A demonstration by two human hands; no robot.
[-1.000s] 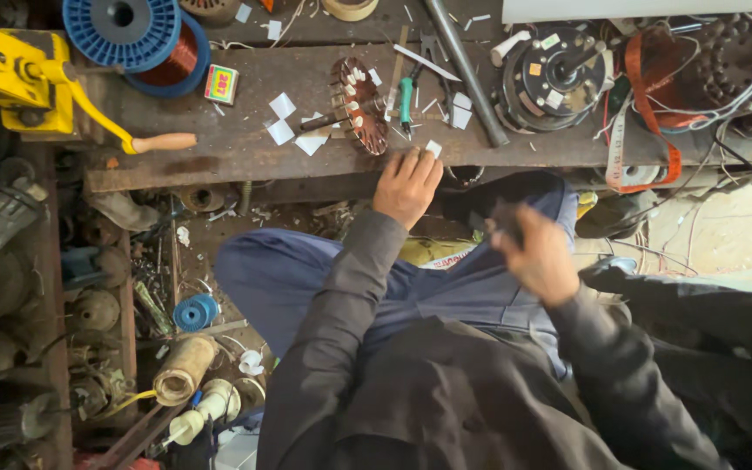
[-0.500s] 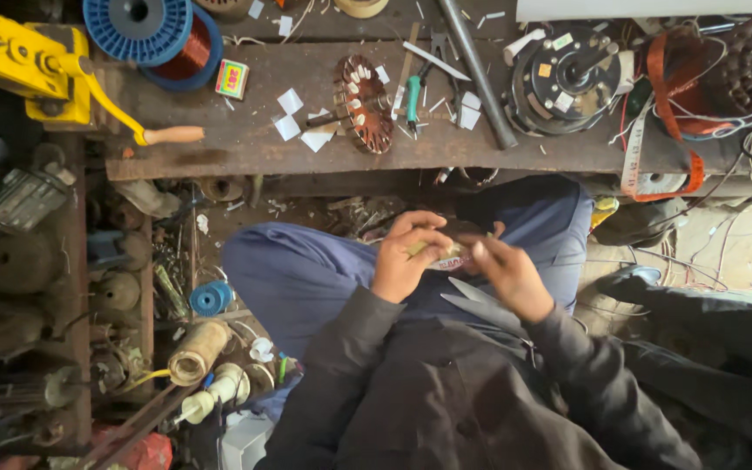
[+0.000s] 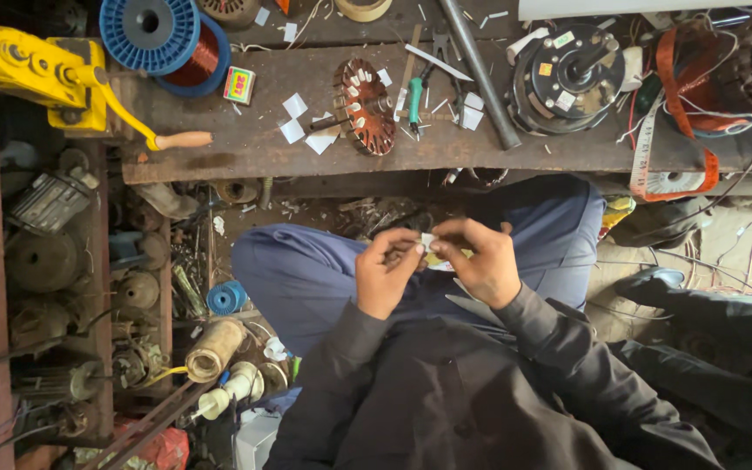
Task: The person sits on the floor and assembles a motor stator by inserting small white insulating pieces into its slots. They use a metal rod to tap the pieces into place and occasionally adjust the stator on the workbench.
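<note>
**Two hands pinch one small white paper slip over the lap**

One small white slip of paper (image 3: 427,241) sits between both hands, held above the person's lap in blue trousers (image 3: 306,278), in front of the workbench edge. It looks like the same thin insulating paper as the cut white pieces (image 3: 293,130) lying on the bench: very light, limp rather than stiff, easy to crease or tear, and likely to slide out of a loose grip. The safest hold, by my judgement, is a fingertip pinch at its two ends, which is how it is taken here. Its long axis appears to run roughly left to right between the hands; so little of it shows that I cannot tell which end leads or whether it is folded.

The left hand (image 3: 385,274) has its fingers curled, thumb and forefinger pressed together on the slip's left end. The right hand (image 3: 480,261) is likewise closed, fingertips pinching the right end, and something yellowish shows just beneath it, too hidden to name.

Beyond the hands, on the wooden workbench (image 3: 245,161), lies a copper-wound stator (image 3: 365,106) with white slips in its slots, green-handled pliers (image 3: 414,96) just beside it, a black fan motor (image 3: 567,78) to the right, a blue spool of copper wire (image 3: 167,39), and a yellow hand winder (image 3: 36,74) at far left.
</note>
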